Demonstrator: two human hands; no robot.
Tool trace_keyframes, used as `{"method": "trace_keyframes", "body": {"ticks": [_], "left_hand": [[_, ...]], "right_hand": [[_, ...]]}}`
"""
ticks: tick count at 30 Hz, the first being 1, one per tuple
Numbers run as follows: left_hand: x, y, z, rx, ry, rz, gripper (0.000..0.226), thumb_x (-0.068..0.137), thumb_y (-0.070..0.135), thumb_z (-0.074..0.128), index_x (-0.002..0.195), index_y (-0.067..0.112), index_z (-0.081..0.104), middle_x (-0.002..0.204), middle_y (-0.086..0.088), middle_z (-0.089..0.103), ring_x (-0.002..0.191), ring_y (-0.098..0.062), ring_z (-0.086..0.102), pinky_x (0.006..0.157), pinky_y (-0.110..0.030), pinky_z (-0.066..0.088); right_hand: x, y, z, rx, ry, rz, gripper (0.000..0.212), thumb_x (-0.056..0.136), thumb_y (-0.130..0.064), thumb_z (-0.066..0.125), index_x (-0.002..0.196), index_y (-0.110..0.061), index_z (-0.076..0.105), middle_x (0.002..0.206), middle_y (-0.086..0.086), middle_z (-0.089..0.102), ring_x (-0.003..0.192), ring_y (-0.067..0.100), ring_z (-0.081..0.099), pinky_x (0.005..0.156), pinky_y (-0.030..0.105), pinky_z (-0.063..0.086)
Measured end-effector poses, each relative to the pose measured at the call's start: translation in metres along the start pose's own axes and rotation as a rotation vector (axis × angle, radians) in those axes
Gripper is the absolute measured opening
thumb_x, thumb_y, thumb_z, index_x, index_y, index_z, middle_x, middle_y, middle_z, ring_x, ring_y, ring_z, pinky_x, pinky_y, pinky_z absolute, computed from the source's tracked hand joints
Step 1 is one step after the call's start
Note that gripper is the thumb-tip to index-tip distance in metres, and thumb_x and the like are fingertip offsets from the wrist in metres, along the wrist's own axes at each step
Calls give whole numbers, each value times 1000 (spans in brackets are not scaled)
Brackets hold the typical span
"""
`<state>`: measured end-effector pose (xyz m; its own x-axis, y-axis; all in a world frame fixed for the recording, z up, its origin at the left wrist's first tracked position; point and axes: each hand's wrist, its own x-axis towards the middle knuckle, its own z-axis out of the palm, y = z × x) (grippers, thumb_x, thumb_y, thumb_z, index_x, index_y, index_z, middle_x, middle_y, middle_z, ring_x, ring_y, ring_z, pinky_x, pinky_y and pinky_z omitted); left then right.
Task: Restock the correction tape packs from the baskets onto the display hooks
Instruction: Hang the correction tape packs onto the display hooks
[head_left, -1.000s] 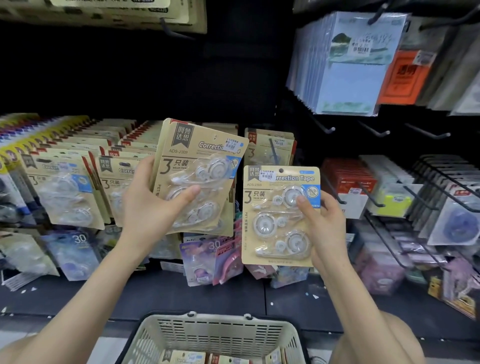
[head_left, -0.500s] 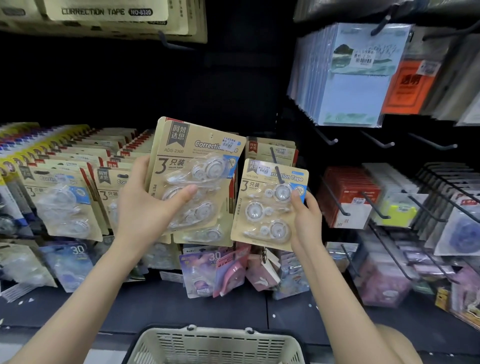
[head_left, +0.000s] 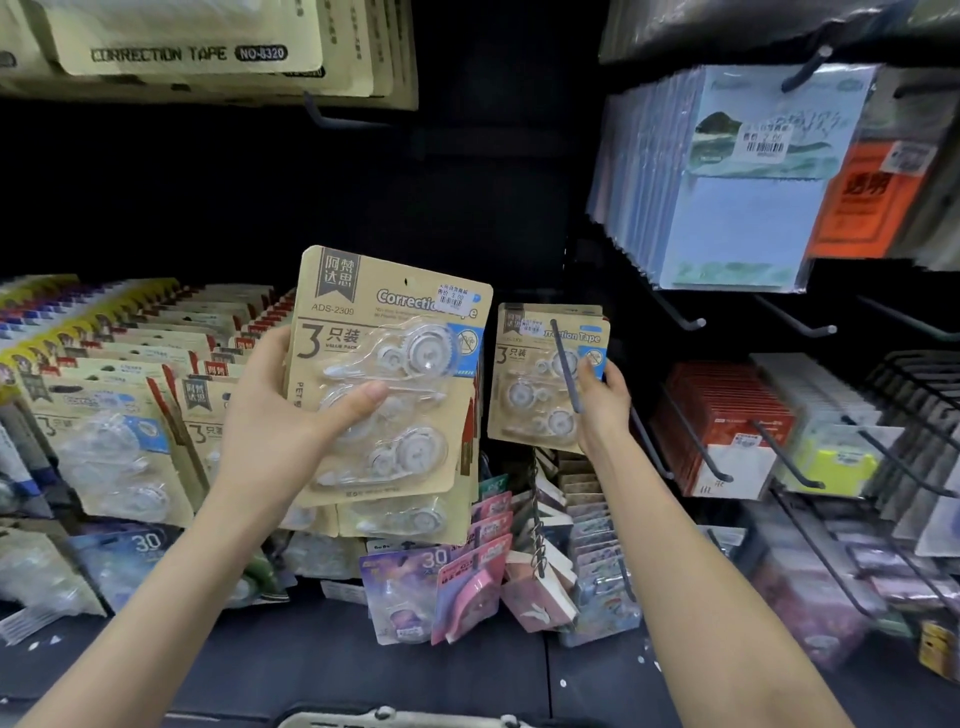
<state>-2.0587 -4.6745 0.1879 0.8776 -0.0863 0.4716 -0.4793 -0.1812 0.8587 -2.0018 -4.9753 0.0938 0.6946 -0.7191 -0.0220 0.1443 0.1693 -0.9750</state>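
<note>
While the left hand (head_left: 265, 421) grips a stack of ADS-2309 correction tape packs (head_left: 395, 374), thumb across the blisters, the right hand (head_left: 605, 410) — pinching a single pack (head_left: 524, 395) by its right edge — has slid it back along the display hook (head_left: 563, 364); it looks hung, only the release remaining.

Matt tan cardboard on the pack (head_left: 358, 312), glossy clear plastic blister (head_left: 410, 358) over it; smooth dark metal hook (head_left: 565, 369); shiny film sleeves on the notepads (head_left: 743, 228); pale plastic basket (head_left: 384, 718) rim.
</note>
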Motion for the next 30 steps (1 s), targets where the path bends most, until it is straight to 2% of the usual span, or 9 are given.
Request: {"method": "trace_keyframes", "body": {"ticks": [2,7,10,12,16,18,21,25,30], "left_hand": [[2,-1,0,-16,-6,-25,73,59,37,80,126,22,54,115,13,67,106,0,62,99,-32,49],[6,-4,-2,-68,-21,-81,75,58,35,82,126,22,54,118,8,68,111,-9,64,100,-37,50],[6,-2,-2,-106,-23,-105,74,55,35,83,123,22,56,117,7,69,109,-10,65,99,-39,51],[3,-2,-2,-123,-35,-111,74,53,36,85,120,24,57,116,6,69,108,-10,66,99,-42,51],[-6,0,-1,-151,-90,-126,85,45,48,91,121,29,57,116,10,70,109,-12,66,99,-46,51],[-12,3,1,-190,-126,-138,95,40,52,90,125,27,57,118,8,70,111,-15,66,100,-46,50],[-23,6,6,-267,-186,-161,104,32,52,93,126,26,56,119,7,70,112,-16,66,100,-41,50],[-35,9,13,-336,-208,-189,71,51,28,95,112,29,59,106,11,74,100,-12,70,78,-20,56],[-37,11,10,-324,-198,-206,42,72,51,71,107,34,58,95,27,72,87,10,66,67,-4,49]], "right_hand": [[-6,-5,0,-5,-15,5,27,101,-26,54,126,-20,60,127,2,65,116,19,61,107,42,46],[-46,-35,-11,20,-54,27,56,105,-36,41,156,-21,22,158,-3,33,145,17,30,112,31,26],[-83,-55,-22,-28,-133,-11,55,104,-43,40,154,-24,30,153,-8,40,140,10,36,106,26,25],[-111,-66,-28,-85,-141,-132,46,103,-39,45,145,-21,45,132,-17,54,122,-1,49,100,17,33],[-162,-77,-31,-325,-7,-583,36,93,-47,53,122,-26,60,118,-15,61,114,4,55,101,27,43],[-183,-82,-24,-349,-49,-662,44,83,-59,53,118,-34,57,110,-18,61,109,5,56,95,26,44],[-196,-88,-11,-373,-171,-498,66,66,-69,64,122,-34,54,102,-20,65,101,1,60,90,31,50],[-196,-84,-3,-193,-327,-315,62,75,-31,84,128,-21,51,108,-10,72,99,4,68,92,39,56],[-188,-74,-13,-24,-426,-216,55,75,-19,79,123,-10,55,113,6,72,103,20,70,97,48,53]]}}
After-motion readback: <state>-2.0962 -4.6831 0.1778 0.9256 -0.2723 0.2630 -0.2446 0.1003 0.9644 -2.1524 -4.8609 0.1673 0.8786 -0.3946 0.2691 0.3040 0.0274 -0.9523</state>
